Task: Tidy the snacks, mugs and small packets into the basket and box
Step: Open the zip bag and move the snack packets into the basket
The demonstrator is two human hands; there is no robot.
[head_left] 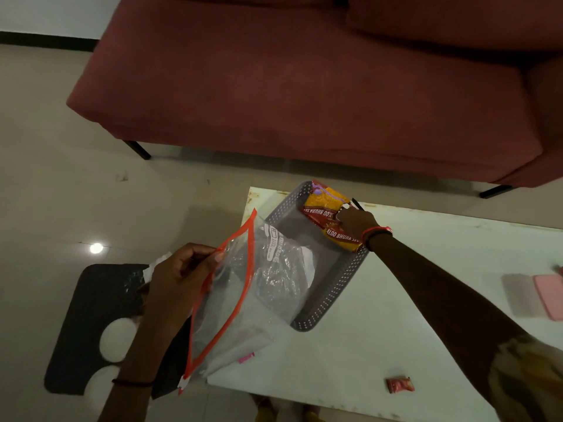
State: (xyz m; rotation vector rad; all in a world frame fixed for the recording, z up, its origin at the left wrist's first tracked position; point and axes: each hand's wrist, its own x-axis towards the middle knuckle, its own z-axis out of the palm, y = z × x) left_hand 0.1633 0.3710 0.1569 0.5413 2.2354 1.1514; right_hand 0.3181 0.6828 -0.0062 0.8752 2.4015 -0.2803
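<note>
A grey perforated basket (332, 287) sits on the white table (396, 315). My right hand (356, 222) grips red-and-yellow snack packets (323, 208) at the basket's far right corner. My left hand (179, 275) pinches the orange rim of a clear zip bag (253, 284), which hangs open over the table's left edge and partly covers the basket. A small red packet (400, 384) lies near the table's front edge.
A pink flat case (550, 295) lies at the table's right edge. A dark red sofa (304, 86) stands beyond the table. On the floor to the left lies a dark mat (91, 315) with white circles.
</note>
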